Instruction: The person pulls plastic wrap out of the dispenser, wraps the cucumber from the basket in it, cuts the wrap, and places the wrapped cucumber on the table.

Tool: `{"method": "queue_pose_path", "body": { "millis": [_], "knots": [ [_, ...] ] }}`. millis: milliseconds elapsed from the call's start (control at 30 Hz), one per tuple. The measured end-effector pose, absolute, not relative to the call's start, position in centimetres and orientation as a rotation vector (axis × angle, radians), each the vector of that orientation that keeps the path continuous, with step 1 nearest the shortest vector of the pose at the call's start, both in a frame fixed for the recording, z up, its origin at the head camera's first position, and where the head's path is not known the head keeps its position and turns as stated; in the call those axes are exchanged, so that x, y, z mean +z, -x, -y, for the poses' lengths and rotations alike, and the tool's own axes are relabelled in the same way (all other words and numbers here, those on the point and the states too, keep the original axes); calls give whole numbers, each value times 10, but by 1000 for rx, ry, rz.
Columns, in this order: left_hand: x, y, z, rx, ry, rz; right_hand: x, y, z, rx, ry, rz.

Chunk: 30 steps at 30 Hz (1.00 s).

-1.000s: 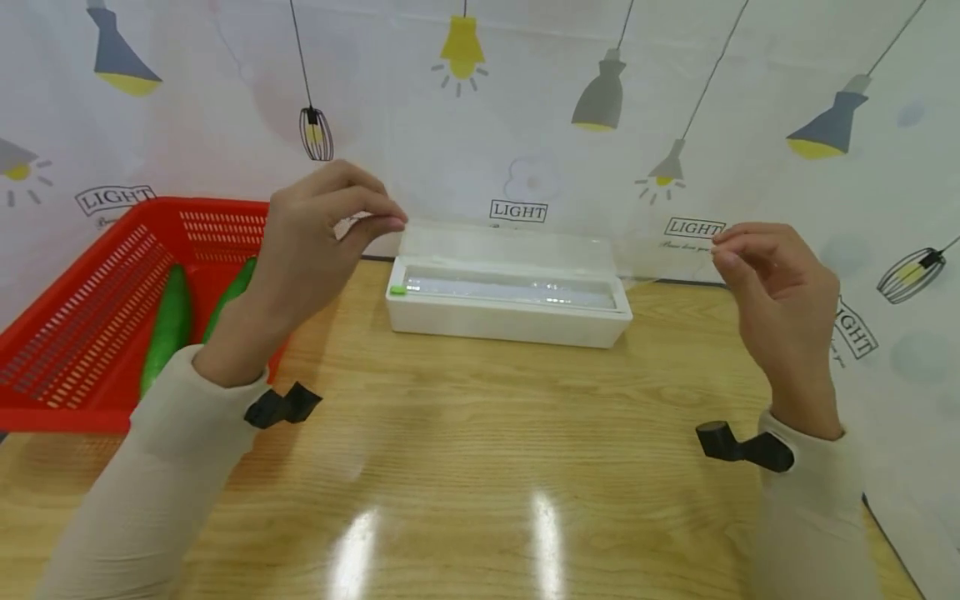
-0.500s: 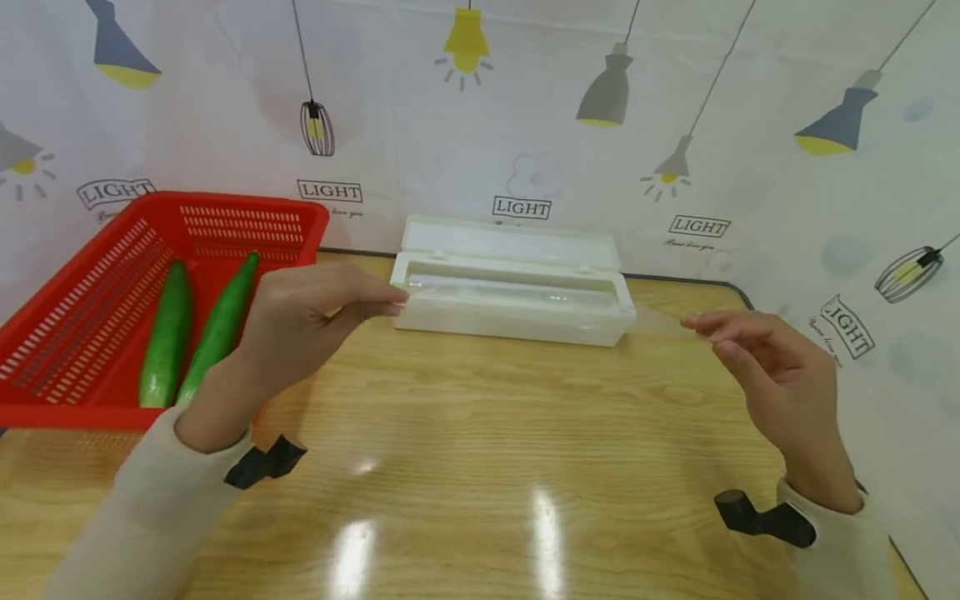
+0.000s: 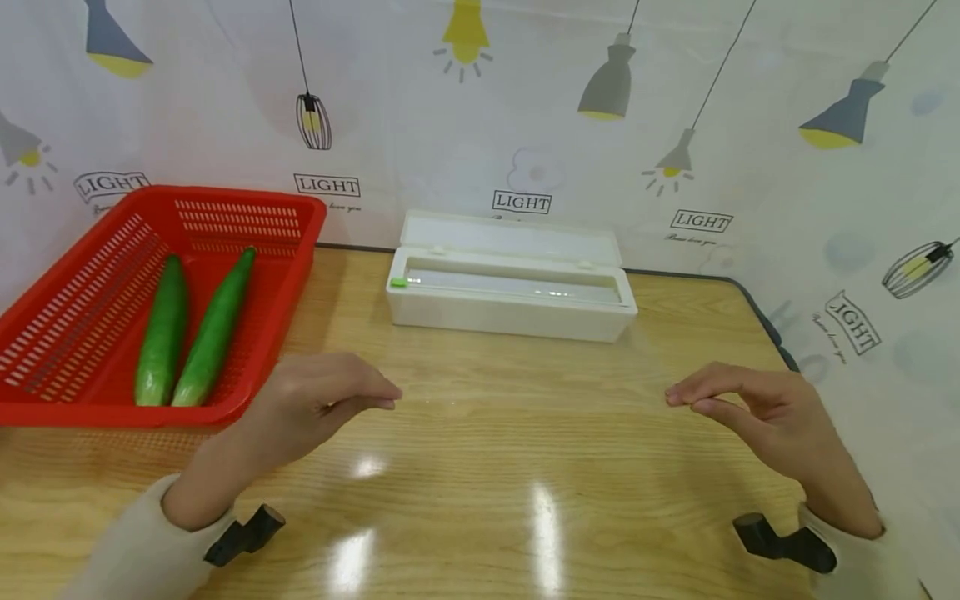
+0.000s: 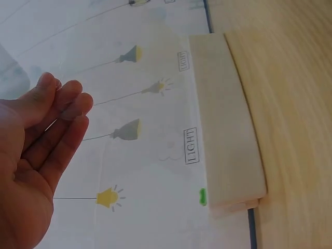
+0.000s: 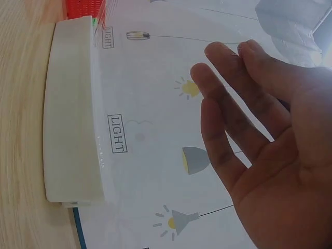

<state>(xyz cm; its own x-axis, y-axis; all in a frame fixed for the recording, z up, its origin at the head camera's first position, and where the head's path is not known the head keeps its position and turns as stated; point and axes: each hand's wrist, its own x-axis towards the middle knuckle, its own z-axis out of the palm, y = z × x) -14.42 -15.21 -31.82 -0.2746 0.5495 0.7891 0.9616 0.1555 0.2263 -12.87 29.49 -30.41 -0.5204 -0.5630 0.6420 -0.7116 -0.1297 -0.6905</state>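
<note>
My left hand (image 3: 307,408) and right hand (image 3: 772,417) hover over the table, spread wide apart at about the same height. Each pinches a corner of a clear sheet of cling film (image 3: 450,403) between thumb and fingertips. The film is so transparent that only faint glints and a light haze show it; creases run through it in the right wrist view. Behind the hands stands a white cling film dispenser (image 3: 510,318), its lid (image 3: 517,240) raised. A film roll (image 3: 517,286) lies inside, and a green slider (image 3: 399,282) sits at the left end.
A red plastic basket (image 3: 300,283) stands at the left, close to my left forearm. Two cucumbers (image 3: 161,333) lie in it. The wooden table (image 3: 480,467) meets a lamp-patterned wall covering (image 3: 420,100) just behind the dispenser.
Both hands have come down and toward me, from above the dispenser's height to low over the table in front of it. The pinched film has come down with them.
</note>
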Motion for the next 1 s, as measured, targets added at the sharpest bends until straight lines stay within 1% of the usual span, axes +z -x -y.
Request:
{"method": "queue_pose_path", "body": {
  "millis": [200, 433, 533, 767, 1000],
  "knots": [
    [-341, 137, 153, -1019, 1439, 2022, -320, 130, -306, 1589, -1488, 2208],
    [-369, 140, 150, -969, 1428, 2054, -342, 129, -307, 1428, -1344, 2646],
    [-378, 140, 149, -984, 1407, 2169, -351, 131, -304, 1405, -1341, 2729],
    [-387, 137, 152, -986, 1315, 2488, -371, 137, -306, 1468, -1477, 2616],
    [-390, 141, 152, -930, 1406, 2495, -391, 136, -308, 1526, -1409, 2639]
  ]
}}
